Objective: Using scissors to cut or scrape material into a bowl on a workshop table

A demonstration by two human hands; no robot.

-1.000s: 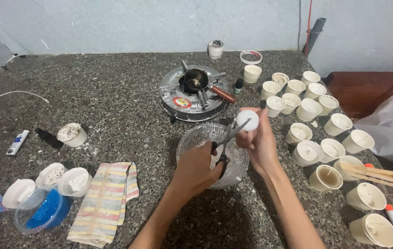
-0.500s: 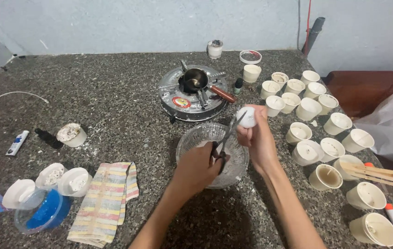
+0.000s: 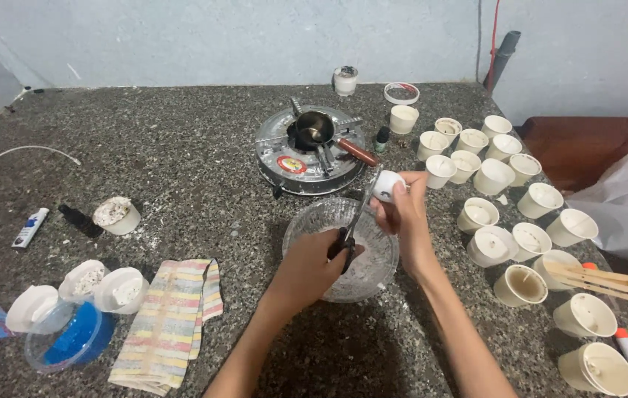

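Observation:
My left hand (image 3: pixel 314 265) grips a pair of scissors (image 3: pixel 351 225) by the black handles, blades pointing up toward a small white cup. My right hand (image 3: pixel 402 214) holds that small white cup (image 3: pixel 386 184) tilted over a clear glass bowl (image 3: pixel 310 221). Both hands hover above the bowl, which holds white flakes. The scissor tips reach the cup's rim.
A round metal burner (image 3: pixel 277 151) with a small pot (image 3: pixel 314 129) sits behind the bowl. Several white cups (image 3: pixel 494 177) crowd the right side, with wooden sticks (image 3: pixel 594 276). A striped cloth (image 3: pixel 170 324), white lids (image 3: pixel 118 289), a blue-bottomed tub (image 3: pixel 71 343) lie left.
The cup in my right hand has dropped slightly and shifted left over the bowl; the scissors stay against it. My left hand barely moved.

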